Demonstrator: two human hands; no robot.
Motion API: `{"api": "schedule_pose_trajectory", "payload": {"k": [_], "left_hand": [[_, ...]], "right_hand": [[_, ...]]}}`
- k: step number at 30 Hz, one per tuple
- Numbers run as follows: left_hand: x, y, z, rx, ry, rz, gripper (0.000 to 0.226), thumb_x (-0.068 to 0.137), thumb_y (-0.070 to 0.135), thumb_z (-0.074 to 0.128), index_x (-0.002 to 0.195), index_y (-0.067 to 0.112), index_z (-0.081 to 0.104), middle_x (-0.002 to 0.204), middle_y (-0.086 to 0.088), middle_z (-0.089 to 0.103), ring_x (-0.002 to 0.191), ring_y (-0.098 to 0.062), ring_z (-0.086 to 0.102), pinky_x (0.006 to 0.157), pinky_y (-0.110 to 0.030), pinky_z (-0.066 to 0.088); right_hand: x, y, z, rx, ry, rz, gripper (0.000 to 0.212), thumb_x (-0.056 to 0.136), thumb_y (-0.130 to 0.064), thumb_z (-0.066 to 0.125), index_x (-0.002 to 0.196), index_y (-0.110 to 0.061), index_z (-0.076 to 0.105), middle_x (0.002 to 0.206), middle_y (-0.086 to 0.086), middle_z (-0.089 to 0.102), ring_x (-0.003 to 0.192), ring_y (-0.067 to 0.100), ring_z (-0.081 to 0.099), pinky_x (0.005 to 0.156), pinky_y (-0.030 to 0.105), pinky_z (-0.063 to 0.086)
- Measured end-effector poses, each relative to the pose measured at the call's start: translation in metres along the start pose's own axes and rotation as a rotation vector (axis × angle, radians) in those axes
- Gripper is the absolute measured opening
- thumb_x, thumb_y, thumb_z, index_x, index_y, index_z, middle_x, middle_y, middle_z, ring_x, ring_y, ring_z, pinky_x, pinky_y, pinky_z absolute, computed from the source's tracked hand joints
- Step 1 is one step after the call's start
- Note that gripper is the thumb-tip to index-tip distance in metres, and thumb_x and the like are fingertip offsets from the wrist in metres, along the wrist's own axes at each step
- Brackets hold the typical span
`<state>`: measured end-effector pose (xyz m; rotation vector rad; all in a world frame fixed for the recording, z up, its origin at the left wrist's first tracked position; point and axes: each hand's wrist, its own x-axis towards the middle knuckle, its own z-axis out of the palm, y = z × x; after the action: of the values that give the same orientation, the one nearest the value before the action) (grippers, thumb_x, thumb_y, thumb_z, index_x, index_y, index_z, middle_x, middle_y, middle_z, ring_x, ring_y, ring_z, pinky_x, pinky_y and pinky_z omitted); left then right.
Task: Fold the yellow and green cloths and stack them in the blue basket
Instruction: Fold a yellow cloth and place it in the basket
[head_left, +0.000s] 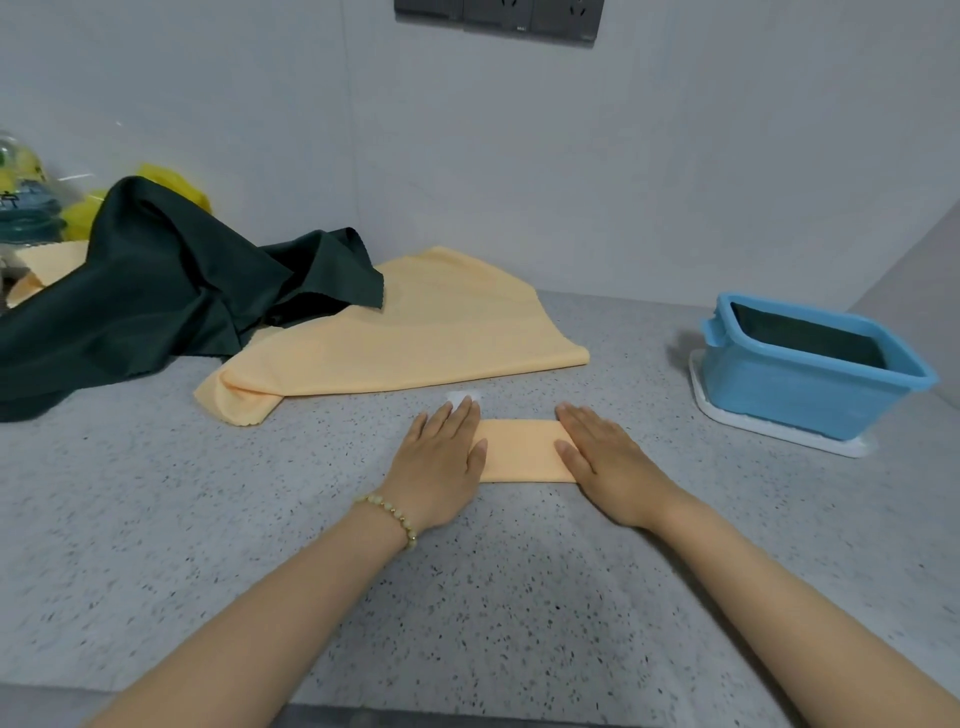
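A small folded yellow cloth (522, 450) lies flat on the speckled grey counter in front of me. My left hand (441, 457) presses its left end with straight fingers. My right hand (602, 457) lies flat on its right end. A larger loose yellow cloth (426, 332) is spread farther back. A crumpled dark green cloth (156, 291) is heaped at the left, partly over it. The blue basket (779, 384) stands at the right on a white tray, with a dark green cloth (810, 338) inside.
A clear plastic bag with yellow items (31, 192) sits at the far left by the wall. Another yellow cloth edge (47, 265) shows beneath the green heap. A small white spot (460, 397) lies by my left fingertips. Wall sockets (498, 18) are above.
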<state>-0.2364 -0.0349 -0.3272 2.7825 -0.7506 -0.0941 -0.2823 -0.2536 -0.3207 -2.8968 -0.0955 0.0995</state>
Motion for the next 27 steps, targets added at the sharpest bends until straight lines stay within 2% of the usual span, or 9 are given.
{"api": "schedule_pose_trajectory", "payload": {"k": [4,7,10,12,14,17,21,24,27], "left_hand": [[0.000,0.001,0.003,-0.008,0.014,-0.025,0.055,0.104,0.034,0.010,0.153,0.015,-0.004,0.161,0.003,-0.006,0.147,-0.012,-0.006,0.118,-0.031,-0.009],[0.000,0.000,0.005,-0.002,0.052,-0.057,0.055,0.104,0.034,0.010,0.153,0.012,-0.003,0.161,0.000,-0.006,0.147,-0.015,-0.004,0.118,-0.031,-0.008],[-0.002,0.002,0.006,-0.023,0.060,-0.089,0.054,0.104,0.034,0.009,0.153,0.012,-0.003,0.160,-0.002,-0.008,0.147,-0.016,-0.003,0.118,-0.030,-0.008],[-0.003,0.003,0.005,-0.055,0.068,-0.088,0.054,0.104,0.034,0.009,0.153,0.013,-0.003,0.160,-0.002,-0.008,0.147,-0.016,-0.002,0.117,-0.028,-0.008],[-0.004,0.002,0.005,-0.084,0.075,-0.077,0.054,0.104,0.034,0.008,0.153,0.014,-0.003,0.160,-0.001,-0.009,0.147,-0.015,-0.002,0.117,-0.027,-0.008],[-0.004,0.001,0.006,-0.117,0.075,-0.071,0.054,0.104,0.036,0.008,0.152,0.016,-0.004,0.160,0.001,-0.010,0.147,-0.013,-0.002,0.116,-0.024,-0.008],[-0.009,0.004,0.002,-0.209,0.079,-0.031,0.058,0.102,0.046,0.010,0.153,0.021,0.006,0.160,0.007,0.001,0.147,-0.010,0.006,0.117,-0.024,0.000],[-0.005,0.013,-0.017,-0.540,0.122,-0.063,0.064,0.098,0.056,0.022,0.153,0.024,0.017,0.158,0.010,0.017,0.143,-0.009,0.019,0.113,-0.024,0.014],[0.018,0.040,-0.046,-1.010,0.089,-0.151,0.080,0.090,0.061,0.042,0.153,0.022,0.012,0.155,0.006,0.023,0.140,-0.014,0.026,0.109,-0.026,0.022]], "right_hand": [[-0.003,0.006,-0.016,0.095,-0.005,0.060,0.058,0.100,-0.045,0.030,0.151,-0.021,0.018,0.158,-0.006,0.017,0.144,0.011,0.018,0.116,0.027,0.012],[-0.009,0.005,-0.027,0.276,0.046,0.161,0.060,0.096,-0.047,0.044,0.147,-0.020,0.030,0.150,-0.003,0.036,0.132,0.014,0.039,0.106,0.026,0.029],[-0.012,0.006,-0.040,0.439,0.086,0.299,0.051,0.093,-0.041,0.053,0.136,-0.014,0.045,0.130,0.003,0.055,0.107,0.012,0.053,0.089,0.021,0.037],[-0.012,0.002,-0.046,0.514,0.078,0.366,0.043,0.094,-0.034,0.055,0.124,-0.003,0.054,0.101,0.007,0.066,0.080,0.011,0.062,0.070,0.019,0.048],[-0.010,-0.005,-0.047,0.688,0.062,0.427,0.042,0.094,-0.026,0.056,0.121,0.007,0.052,0.080,0.012,0.066,0.055,0.012,0.062,0.052,0.022,0.053],[-0.007,-0.017,-0.048,1.047,0.051,0.508,0.056,0.090,-0.021,0.063,0.135,-0.002,0.036,0.101,0.013,0.059,0.067,0.019,0.068,0.055,0.025,0.058],[-0.002,-0.028,-0.048,1.298,0.094,0.399,0.061,0.085,-0.011,0.069,0.137,-0.006,0.039,0.129,0.012,0.051,0.096,0.022,0.065,0.066,0.031,0.060],[-0.006,-0.028,-0.062,1.388,0.213,0.297,0.053,0.084,-0.003,0.068,0.132,-0.014,0.048,0.112,0.013,0.061,0.080,0.016,0.068,0.056,0.025,0.056],[-0.016,-0.013,-0.087,1.435,0.324,0.226,0.049,0.083,-0.002,0.068,0.124,-0.021,0.051,0.099,0.009,0.067,0.074,0.014,0.069,0.059,0.026,0.057]]}}
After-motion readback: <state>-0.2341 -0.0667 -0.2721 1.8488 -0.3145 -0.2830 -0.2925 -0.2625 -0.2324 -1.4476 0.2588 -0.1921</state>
